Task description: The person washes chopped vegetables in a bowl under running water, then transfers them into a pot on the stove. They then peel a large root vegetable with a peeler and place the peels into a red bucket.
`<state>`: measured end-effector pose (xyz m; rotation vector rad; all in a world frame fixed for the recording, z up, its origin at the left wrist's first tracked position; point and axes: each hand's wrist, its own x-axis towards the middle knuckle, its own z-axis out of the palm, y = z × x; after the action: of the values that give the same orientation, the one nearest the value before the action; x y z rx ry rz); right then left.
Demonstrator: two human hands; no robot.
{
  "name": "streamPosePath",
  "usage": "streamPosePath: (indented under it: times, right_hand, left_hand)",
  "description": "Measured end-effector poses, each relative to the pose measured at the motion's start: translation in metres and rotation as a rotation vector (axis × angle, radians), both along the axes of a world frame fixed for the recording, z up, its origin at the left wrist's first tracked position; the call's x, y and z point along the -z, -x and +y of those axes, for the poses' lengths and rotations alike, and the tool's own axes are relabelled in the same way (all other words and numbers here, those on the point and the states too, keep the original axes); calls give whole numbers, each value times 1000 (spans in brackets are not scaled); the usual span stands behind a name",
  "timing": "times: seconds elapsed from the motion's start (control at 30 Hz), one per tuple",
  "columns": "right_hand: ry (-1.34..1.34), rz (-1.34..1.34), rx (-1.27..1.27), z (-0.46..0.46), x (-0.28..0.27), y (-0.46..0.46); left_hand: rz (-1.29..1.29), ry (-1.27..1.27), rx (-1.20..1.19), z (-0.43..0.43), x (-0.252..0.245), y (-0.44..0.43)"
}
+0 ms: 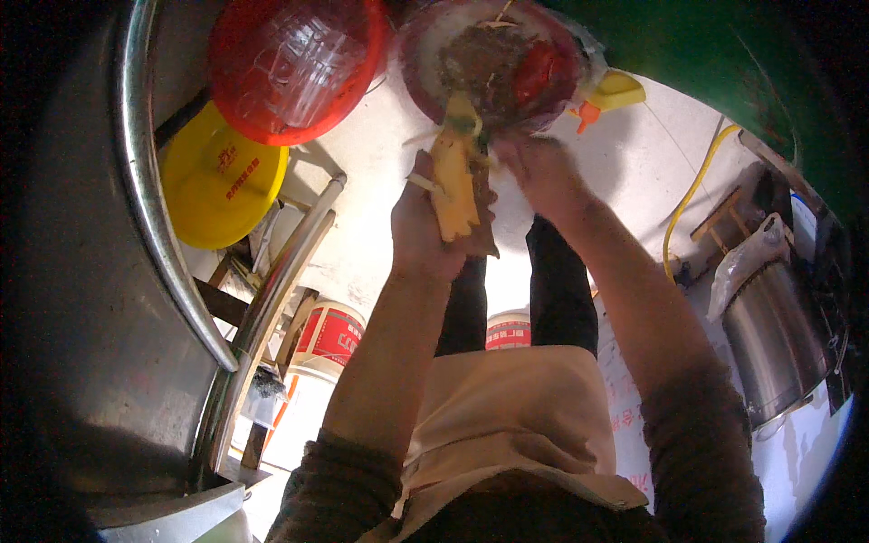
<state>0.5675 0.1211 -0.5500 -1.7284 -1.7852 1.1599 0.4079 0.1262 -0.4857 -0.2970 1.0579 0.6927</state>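
Observation:
My left hand point(415, 227) is closed around a long, pale yellow piece of plant matter point(453, 186), perhaps a root or shoot, with a ragged lower end. A thin pale strip sticks out beside my left thumb. My right hand point(533, 159) is blurred at the upper right of the piece, its fingers bent. Whether it holds anything cannot be made out. Just beyond both hands stands a round purplish tub point(415, 64). Dark brown scraps point(475, 58) and a red object point(535, 71) lie in it.
At the upper left, a red basin point(370, 88) with clear plastic inside overlaps a yellow basin point(217, 183). A metal rail point(132, 136) curves down the left. To the right are a yellow scoop point(619, 89), a yellow hose point(686, 193) and a steel pot point(774, 339). A printed bucket point(333, 332) stands low left.

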Motion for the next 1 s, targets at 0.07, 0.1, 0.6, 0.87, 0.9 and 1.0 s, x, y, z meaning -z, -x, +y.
streamPosePath:
  times: [0.07, 0.1, 0.6, 0.87, 0.9, 1.0]
  right_hand:
    - [119, 67, 118, 15, 18, -7]
    - [285, 191, 169, 19, 20, -9]
    - [293, 210, -217, -17, -59, -4]
    - [-48, -88, 8, -6, 27, -3]
    - [7, -182, 66, 0, 37, -4]
    - [216, 221, 303, 10, 40, -7]
  left_hand:
    - [-25, -15, -10, -4, -7, -8]
    - [-16, 7, -1, -5, -10, -10]
    - [-76, -30, -27, 10, 8, 4]
    - [7, -23, 46, 9, 3, 2]
    - [0, -5, 28, 4, 1, 0]
    - [-1, 20, 27, -4, -1, -3]
